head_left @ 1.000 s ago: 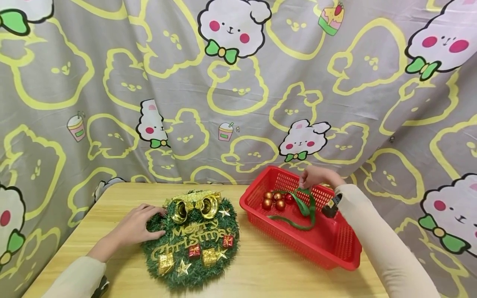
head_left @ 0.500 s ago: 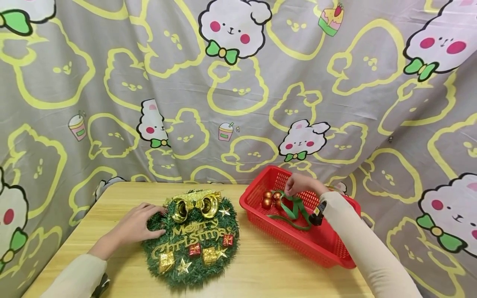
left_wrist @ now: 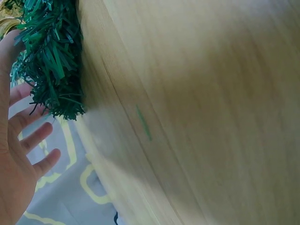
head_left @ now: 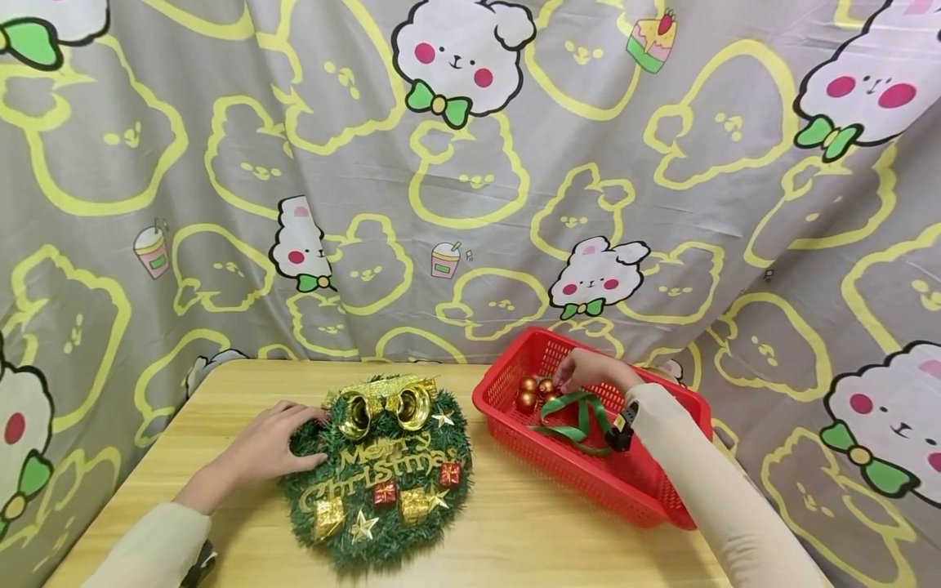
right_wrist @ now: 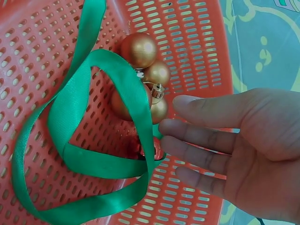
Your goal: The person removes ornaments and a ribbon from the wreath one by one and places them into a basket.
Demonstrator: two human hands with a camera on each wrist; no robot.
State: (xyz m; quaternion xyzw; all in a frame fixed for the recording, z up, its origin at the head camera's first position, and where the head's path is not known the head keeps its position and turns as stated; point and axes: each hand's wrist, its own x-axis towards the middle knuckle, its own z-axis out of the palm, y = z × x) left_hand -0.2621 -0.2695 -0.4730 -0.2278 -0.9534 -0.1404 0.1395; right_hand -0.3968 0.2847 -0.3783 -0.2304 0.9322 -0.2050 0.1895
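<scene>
A round green tinsel wreath (head_left: 390,535) lies on the table, bearing gold bells (head_left: 413,410), gold "Merry Christmas" lettering, stars and small gift boxes. My left hand (head_left: 275,441) rests at its left edge, thumb and fingers spread and relaxed against the tinsel. In the red basket (head_left: 588,482) on the right, my right hand (head_left: 588,371) reaches down with fingers nearly straight. Its fingertips are close to a shiny red ornament (right_wrist: 143,146), partly hidden behind a looped green ribbon (right_wrist: 101,161). Several gold-orange baubles (right_wrist: 143,49) sit beside them. No grip shows in the right wrist view.
The wooden table (head_left: 515,539) carries the wreath and the basket side by side, with bare wood between them. Behind it hangs a grey curtain (head_left: 367,163) with yellow outlines and cartoon bunnies. The basket's raised walls surround my right hand.
My right hand has moved left and lower inside the basket, carrying the green ribbon over and letting it go in loose loops. My left hand and the wreath have stayed put.
</scene>
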